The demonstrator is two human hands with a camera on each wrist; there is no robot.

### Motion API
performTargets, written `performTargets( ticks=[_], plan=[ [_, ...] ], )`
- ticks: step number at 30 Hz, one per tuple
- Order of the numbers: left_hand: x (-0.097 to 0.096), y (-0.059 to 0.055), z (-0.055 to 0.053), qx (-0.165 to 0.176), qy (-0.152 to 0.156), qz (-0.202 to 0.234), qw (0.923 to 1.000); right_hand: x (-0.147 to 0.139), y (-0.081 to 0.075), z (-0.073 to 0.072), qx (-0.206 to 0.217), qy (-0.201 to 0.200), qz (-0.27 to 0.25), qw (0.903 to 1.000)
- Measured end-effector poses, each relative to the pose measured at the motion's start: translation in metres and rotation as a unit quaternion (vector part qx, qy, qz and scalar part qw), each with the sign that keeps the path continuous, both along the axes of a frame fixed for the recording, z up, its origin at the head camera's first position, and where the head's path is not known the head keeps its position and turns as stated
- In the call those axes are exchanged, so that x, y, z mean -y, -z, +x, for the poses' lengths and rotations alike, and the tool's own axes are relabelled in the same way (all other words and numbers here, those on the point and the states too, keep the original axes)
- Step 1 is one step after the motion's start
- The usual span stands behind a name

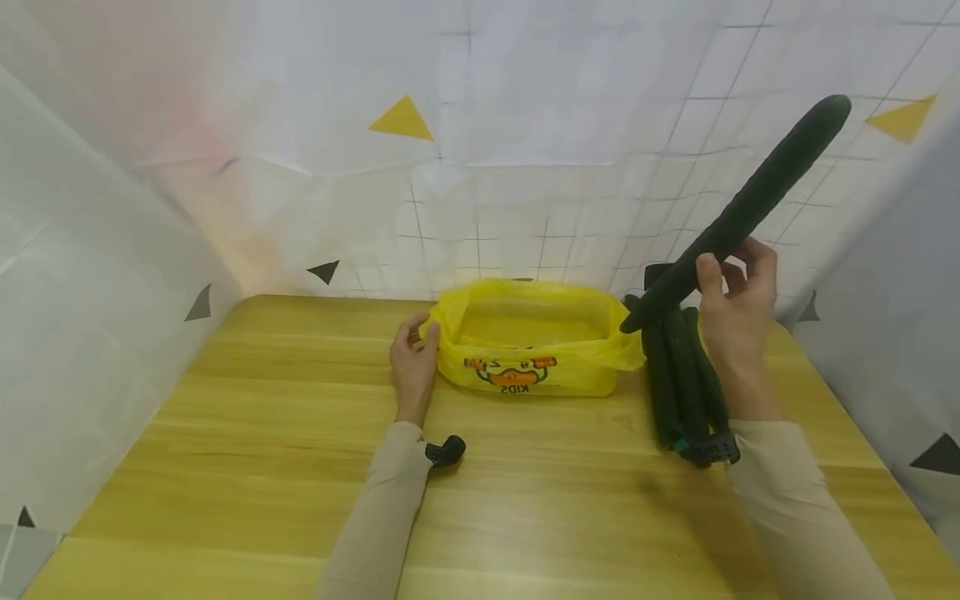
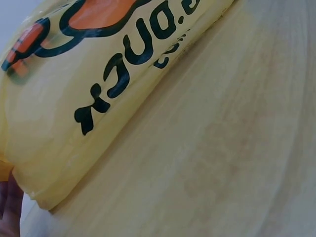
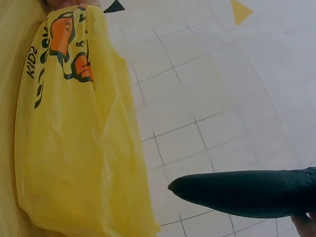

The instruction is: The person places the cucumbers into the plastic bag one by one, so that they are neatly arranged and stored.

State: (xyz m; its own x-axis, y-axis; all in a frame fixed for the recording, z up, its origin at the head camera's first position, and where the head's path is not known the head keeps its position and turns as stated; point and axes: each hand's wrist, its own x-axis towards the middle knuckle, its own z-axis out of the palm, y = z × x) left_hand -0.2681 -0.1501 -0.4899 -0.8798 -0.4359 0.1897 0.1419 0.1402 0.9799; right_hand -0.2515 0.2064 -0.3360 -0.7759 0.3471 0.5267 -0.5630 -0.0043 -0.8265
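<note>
A cucumber stands aslant in the air above the right side of a wooden desk, pinched between the thumb and fingers of a person's right hand, as I follow the work from my remote post. The hand grips it below its middle, so the long upper part leans up and away to the right while the narrow tip points down and left. I judge that the grip sits low to leave that tip easy to steer. My right wrist view shows the tip just beside the right edge of a yellow bag and apart from it.

The bag, made of thin plastic and printed with an orange cartoon, sits on the desk with its mouth spread wide and facing up. At its left edge, the left hand has its fingers curled in and appears to pinch the film, most likely because so light a bag would slide or fold if unattended; my left wrist view catches only part of the fingers.

More cucumbers lie side by side on the desk, right of the bag, within the right hand's easy reach. The right wrist partly hides them, so I cannot count them with certainty.
</note>
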Motion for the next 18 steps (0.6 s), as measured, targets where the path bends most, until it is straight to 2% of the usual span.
performTargets(
  ticks=[4, 11, 15, 18],
  plan=[
    [0.0, 0.001, 0.0, 0.001, 0.0, -0.001, 1.0, 0.01, -0.002, 0.0, 0.01, 0.003, 0.049, 0.9987],
    [-0.002, 0.002, 0.0, -0.004, -0.002, 0.001, 1.0, 0.024, -0.006, 0.004, 0.015, -0.022, 0.071, 0.9971],
    [-0.002, 0.001, -0.001, -0.008, -0.001, 0.001, 1.0, 0.03, -0.003, -0.001, 0.022, -0.04, 0.099, 0.994],
    [-0.001, 0.0, -0.002, -0.013, 0.0, 0.001, 0.9999, 0.031, 0.006, -0.009, 0.029, -0.035, 0.15, 0.9877]
  ],
)
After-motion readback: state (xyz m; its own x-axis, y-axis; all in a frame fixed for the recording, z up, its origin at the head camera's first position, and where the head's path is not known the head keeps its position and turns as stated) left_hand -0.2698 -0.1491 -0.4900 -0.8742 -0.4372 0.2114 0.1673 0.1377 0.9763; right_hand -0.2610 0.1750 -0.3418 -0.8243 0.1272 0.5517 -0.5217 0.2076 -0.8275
